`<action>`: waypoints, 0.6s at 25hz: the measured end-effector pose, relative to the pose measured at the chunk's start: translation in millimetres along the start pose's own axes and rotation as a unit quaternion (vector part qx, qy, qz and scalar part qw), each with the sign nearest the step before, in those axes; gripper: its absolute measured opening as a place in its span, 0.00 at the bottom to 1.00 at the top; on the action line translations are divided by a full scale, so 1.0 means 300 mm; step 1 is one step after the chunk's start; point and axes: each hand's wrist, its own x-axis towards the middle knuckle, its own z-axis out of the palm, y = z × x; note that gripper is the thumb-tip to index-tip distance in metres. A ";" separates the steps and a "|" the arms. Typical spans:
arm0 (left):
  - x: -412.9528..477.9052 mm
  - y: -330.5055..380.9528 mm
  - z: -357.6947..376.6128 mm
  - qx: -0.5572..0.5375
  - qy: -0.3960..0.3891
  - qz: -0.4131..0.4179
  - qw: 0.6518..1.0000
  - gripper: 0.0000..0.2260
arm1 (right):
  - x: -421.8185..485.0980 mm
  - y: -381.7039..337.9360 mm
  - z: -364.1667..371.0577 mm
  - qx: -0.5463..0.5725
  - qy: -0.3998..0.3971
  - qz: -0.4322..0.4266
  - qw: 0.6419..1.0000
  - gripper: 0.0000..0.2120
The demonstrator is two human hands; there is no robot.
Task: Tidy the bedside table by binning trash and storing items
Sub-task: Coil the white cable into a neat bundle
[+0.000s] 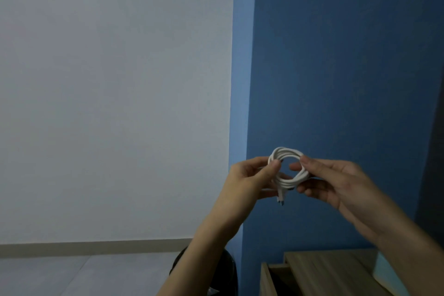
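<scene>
Above the wooden tabletop, the left hand and right hand pinch a coiled white cable; blue wall behind.

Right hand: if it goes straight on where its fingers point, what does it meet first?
The right hand points leftward, pinching the coiled white cable. Just past the coil it would likely meet the left hand, which grips the other side.
</scene>
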 end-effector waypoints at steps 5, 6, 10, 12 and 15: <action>0.045 -0.097 0.032 -0.034 -0.014 -0.042 0.998 0.09 | 0.013 0.075 -0.057 -0.012 0.022 0.004 1.000 0.33; 0.054 -0.126 0.043 -0.041 -0.016 -0.053 0.998 0.10 | 0.014 0.100 -0.074 -0.012 0.031 0.010 0.999 0.32; 0.087 -0.276 0.099 -0.063 -0.005 -0.112 0.992 0.11 | 0.023 0.250 -0.155 0.024 0.088 0.079 0.993 0.07; 0.081 -0.387 0.135 -0.070 -0.003 -0.161 0.984 0.09 | 0.001 0.362 -0.196 0.020 0.110 0.132 0.985 0.08; 0.027 -0.602 0.191 -0.069 -0.003 -0.260 0.963 0.08 | -0.072 0.593 -0.245 0.023 0.156 0.240 0.958 0.10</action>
